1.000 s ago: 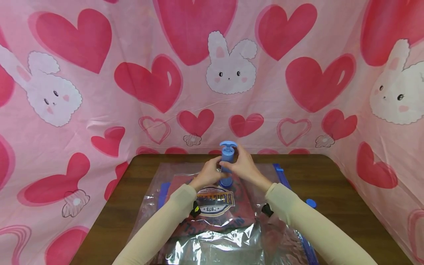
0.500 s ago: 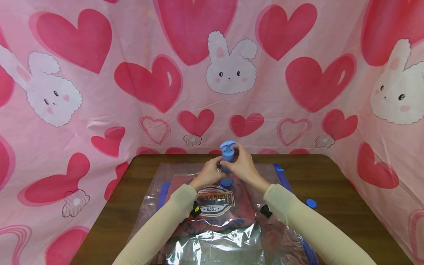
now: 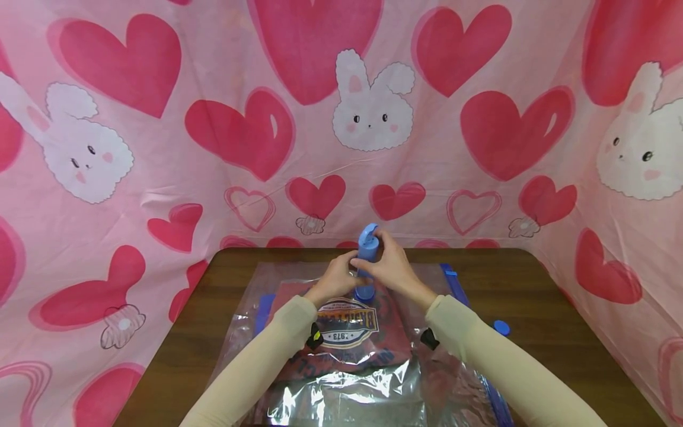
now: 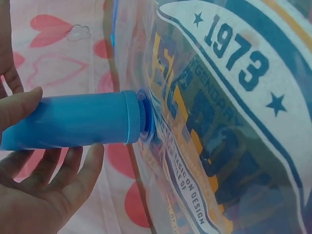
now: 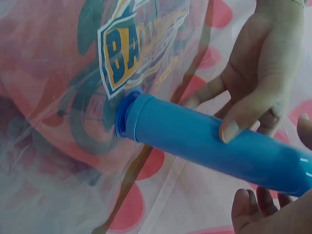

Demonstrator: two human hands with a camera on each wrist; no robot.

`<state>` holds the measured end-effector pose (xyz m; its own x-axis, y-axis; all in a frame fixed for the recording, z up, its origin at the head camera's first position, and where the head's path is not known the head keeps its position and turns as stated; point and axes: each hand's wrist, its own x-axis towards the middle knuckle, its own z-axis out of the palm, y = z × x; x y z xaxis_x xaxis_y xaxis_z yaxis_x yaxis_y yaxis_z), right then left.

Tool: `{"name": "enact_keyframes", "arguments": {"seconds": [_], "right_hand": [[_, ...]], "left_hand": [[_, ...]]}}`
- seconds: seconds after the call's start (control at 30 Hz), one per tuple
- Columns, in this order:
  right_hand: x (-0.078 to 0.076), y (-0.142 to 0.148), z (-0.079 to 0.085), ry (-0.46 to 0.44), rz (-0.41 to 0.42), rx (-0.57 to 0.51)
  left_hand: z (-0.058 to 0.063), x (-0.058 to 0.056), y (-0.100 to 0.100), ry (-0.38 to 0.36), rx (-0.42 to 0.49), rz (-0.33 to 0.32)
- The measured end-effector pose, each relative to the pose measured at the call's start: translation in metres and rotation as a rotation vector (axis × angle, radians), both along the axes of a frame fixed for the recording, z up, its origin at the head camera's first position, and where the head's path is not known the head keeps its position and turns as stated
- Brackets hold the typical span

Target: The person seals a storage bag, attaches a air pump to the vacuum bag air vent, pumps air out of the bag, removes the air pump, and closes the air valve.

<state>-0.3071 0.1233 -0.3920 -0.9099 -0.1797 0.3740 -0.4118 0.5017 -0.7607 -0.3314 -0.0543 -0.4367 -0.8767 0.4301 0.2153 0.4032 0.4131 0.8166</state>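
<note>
A blue hand pump [image 3: 366, 252] stands upright on the clear plastic bag, its lower end against the bag's round blue valve [image 4: 145, 113]. My left hand [image 3: 337, 277] curls round the pump's lower barrel; its thumb lies along the barrel in the right wrist view. Higher up, my right hand [image 3: 393, 265] grips the barrel with thumb in front and fingers behind, close under the pump's handle [image 3: 369, 232]. Inside the transparent bag [image 3: 341, 396] lies a folded red garment [image 3: 392, 341] with a printed badge [image 4: 236, 63] reading 1973.
A round blue cap [image 3: 501, 327] lies on the wooden table [image 3: 555, 350], right of the bag. Along the bag's right side runs a blue zip strip [image 3: 453, 284]. Pink heart-print cloth [image 3: 368, 172] surrounds the table at the back and sides.
The pump's handle has turned about its upright axis, from facing broadside to nearly edge-on. Both hands stay round the barrel, with my right fingers shifting slightly. The bag has not visibly moved.
</note>
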Motion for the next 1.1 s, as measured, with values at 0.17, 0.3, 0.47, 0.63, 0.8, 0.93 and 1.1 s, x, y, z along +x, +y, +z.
{"name": "enact_keyframes", "arguments": {"seconds": [0.17,0.3,0.47,0.63,0.8,0.93,1.1], "right_hand": [[-0.0006,-0.0038,-0.0047,0.003,-0.067,-0.012],[-0.0006,-0.0039,-0.0051,-0.007,-0.073,-0.023],[-0.0012,-0.0004,-0.0018,-0.006,-0.052,-0.023],[-0.0011,0.0042,0.0026,-0.014,0.001,-0.020],[-0.0004,0.0038,0.0018,-0.029,0.013,-0.006],[-0.0001,-0.0003,-0.0022,-0.027,-0.042,-0.004],[0.0004,-0.0032,-0.0054,-0.004,-0.077,-0.023]], "left_hand": [[0.0002,0.0006,0.0015,0.001,-0.011,0.002],[-0.0001,0.0013,0.0018,-0.009,-0.013,0.012],[0.0001,0.0005,0.0009,-0.018,-0.017,0.012],[0.0009,-0.0003,0.0005,-0.009,-0.021,0.018],[0.0006,-0.0008,0.0002,0.002,-0.028,0.021],[-0.0004,-0.0013,0.0005,0.017,-0.036,0.018],[-0.0006,-0.0008,0.0015,0.011,-0.026,0.024]]}}
